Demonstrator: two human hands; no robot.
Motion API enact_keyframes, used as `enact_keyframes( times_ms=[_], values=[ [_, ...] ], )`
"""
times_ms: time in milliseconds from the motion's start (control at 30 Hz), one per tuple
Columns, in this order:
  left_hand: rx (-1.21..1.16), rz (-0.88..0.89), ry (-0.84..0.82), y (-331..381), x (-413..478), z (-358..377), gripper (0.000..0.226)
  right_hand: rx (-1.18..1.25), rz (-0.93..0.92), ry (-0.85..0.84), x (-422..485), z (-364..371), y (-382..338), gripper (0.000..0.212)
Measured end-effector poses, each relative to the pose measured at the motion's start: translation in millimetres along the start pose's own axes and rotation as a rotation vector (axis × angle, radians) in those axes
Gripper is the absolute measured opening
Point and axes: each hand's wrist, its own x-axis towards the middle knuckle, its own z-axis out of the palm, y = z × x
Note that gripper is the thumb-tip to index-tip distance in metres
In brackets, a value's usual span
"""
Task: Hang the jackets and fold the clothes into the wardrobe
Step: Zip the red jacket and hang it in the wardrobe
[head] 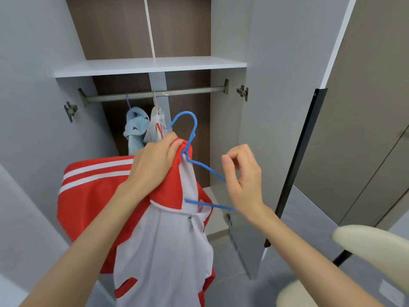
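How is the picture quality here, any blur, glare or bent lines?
Head view: soft, even light, no hard shadows; a small glint on the rail; the wide lens bows the wardrobe door edges; the right hand and the cream object at lower right are blurred; the left hand and jacket are sharp.

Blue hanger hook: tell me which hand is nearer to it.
Left. The left hand grips the red jacket collar just below the hook, at the hanger's neck; the right hand is farther off, down to the right by the hanger's sloping arm.
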Motion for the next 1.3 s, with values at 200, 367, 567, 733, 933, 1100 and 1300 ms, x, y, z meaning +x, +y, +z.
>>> enact_keyframes(
  times_ms=[200, 367, 567, 733, 933, 1100, 1300],
  values=[
    [-0.195, -0.205, 0.039, -25.5, 7.7, -6.3, 0.018, -0.212, -0.027, -0.614, -57.2, 2.8, 27.7, 0.023],
    [-0.374, -0.137, 0.022, -10.5, 12.6, -11.2, 0.028, -0.053, 0.344, -0.947, -63.5, 37.7, 44.8, 0.072],
    [-0.539, -0.173, -0.012, -17.5, 15.1, -11.4, 0.029, -0.036, 0.289, -1.057, -47.7, 55.4, 63.6, 0.047],
    [-0.540, -0.272, 0.035, -46.0, 6.6, -4.0, 0.030, -0.521, 0.125, -1.147, -32.0, 21.4, 96.9, 0.050],
    [-0.296, -0.308, 0.005, -77.5, -3.8, 10.4, 0.033, -0.674, -0.011, -0.998, -30.4, -35.5, 133.3, 0.034],
    [-0.262, -0.308, 0.002, -87.9, -9.5, 32.8, 0.044, -0.734, -0.092, -0.939, -30.2, -60.2, 141.6, 0.021],
    [-0.207, -0.308, 0.025, -97.2, -10.8, 51.6, 0.044, -0.690, -0.140, -0.819, -21.0, -66.9, 138.7, 0.016]
  ],
)
